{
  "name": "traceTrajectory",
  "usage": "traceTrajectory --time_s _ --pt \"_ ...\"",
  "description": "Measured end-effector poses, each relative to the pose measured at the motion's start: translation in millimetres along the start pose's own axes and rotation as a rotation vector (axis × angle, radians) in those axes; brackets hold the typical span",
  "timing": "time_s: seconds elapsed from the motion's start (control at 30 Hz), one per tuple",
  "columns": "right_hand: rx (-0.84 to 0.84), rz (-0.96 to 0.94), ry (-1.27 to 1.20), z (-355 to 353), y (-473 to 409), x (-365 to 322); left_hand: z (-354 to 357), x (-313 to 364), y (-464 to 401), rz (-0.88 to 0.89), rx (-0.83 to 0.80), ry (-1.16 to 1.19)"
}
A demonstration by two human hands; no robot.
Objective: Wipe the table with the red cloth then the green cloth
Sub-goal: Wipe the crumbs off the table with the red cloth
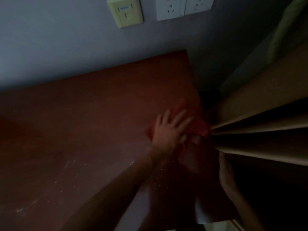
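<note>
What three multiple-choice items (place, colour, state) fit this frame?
1. Where does the crumpled red cloth lie?
A. by the brown wooden table's right edge
B. by its left edge
C. on the wall

2. What colour is the leftmost wall plate?
A. black
B. yellowish-green
C. red

3. How does the left hand lie?
A. in a fist
B. lifted clear
C. fingers spread flat on the cloth

Key: 1 A, the cloth sits at the right edge. 2 B, it is pale yellow-green beside the white sockets. 3 C, the straight fingers press the cloth.
</note>
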State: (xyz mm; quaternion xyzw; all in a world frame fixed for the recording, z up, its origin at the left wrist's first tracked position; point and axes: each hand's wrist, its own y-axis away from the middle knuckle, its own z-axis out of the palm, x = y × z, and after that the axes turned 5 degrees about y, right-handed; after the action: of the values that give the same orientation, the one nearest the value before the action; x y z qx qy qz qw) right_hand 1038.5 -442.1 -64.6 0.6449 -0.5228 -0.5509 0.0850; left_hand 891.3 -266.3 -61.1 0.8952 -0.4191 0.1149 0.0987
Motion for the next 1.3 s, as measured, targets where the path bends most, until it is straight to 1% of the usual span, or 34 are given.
traceTrajectory --time_s 0.07,0.1,0.17,0.27,0.3,0.37,0.43,0.47,0.5,0.53,0.6,0.67,0.73,0.8,0.9,0.93,1.03,1.1,1.17,1.23,1.3 --pt "0.015 -0.088 0.081 6.2 -2.5 -4.8 -16.6 -62.5 -16.2 -0.122 0.015 0.008" --pt "0.049 -0.129 0.139 9.9 -3.8 -9.1 -27.3 -92.0 -24.3 -0.188 0.021 0.01" --pt "0.083 -0.222 0.236 21.0 -7.5 -21.9 -49.1 -139.8 -35.4 -0.301 0.02 -0.019" --pt "0.156 -0.294 0.336 35.3 -12.8 -34.5 -67.8 -190.1 -40.0 -0.372 0.037 -0.06" --pt "0.227 -0.315 0.395 37.3 -13.0 -35.2 -70.8 -208.3 -37.6 -0.393 0.06 -0.071" --pt "0.33 -0.358 0.484 38.9 -10.9 -35.0 -78.1 -250.7 -23.8 -0.501 0.134 -0.069" --pt "0.373 -0.374 0.531 39.1 -11.8 -32.6 -88.5 -286.2 2.1 -0.684 0.203 -0.023" --pt "0.38 -0.375 0.543 39.4 -12.4 -31.9 -92.9 -295.2 19.0 -0.769 0.208 0.002" --pt "0.381 -0.372 0.543 39.8 -11.9 -32.3 -95.1 -295.8 36.6 -0.815 0.195 0.006" --pt "0.372 -0.37 0.533 39.8 -12.9 -32.2 -93.3 -286.7 53.3 -0.817 0.184 -0.021" --pt "0.374 -0.377 0.52 39.3 -11.6 -34.4 -80.7 -246.9 77.1 -0.792 0.178 -0.072" --pt "0.354 -0.363 0.499 38.8 -8.1 -36.2 -62.7 -192.1 83.8 -0.81 0.188 -0.045" --pt "0.325 -0.35 0.473 36.6 -7.4 -35.0 -43.0 -128.6 80.4 -0.81 0.152 0.024" --pt "0.256 -0.275 0.348 31.6 -10.8 -33.9 -22.7 -58.1 77.0 -0.758 0.111 0.047" --pt "0.134 -0.087 0.031 18.9 -16.2 -30.2 3.1 42.5 66.2 -0.647 0.042 0.094" --pt "0.104 -0.049 -0.026 13.4 -15.0 -26.3 9.6 69.3 61.3 -0.624 0.013 0.123" --pt "0.042 -0.034 0.008 2.4 -4.3 -4.0 25.7 132.0 57.1 -0.536 -0.045 0.183" --pt "0.061 -0.008 0.018 0.0 2.8 8.7 35.7 153.5 65.8 -0.488 -0.032 0.192" --pt "0.096 -0.002 0.054 1.5 13.2 7.5 40.9 155.1 78.1 -0.47 0.029 0.192" --pt "0.073 -0.096 0.165 6.3 20.6 3.4 38.2 141.8 91.2 -0.521 0.084 0.218" --pt "0.043 -0.183 0.289 12.3 25.2 0.5 33.4 114.5 112.0 -0.628 0.126 0.226"
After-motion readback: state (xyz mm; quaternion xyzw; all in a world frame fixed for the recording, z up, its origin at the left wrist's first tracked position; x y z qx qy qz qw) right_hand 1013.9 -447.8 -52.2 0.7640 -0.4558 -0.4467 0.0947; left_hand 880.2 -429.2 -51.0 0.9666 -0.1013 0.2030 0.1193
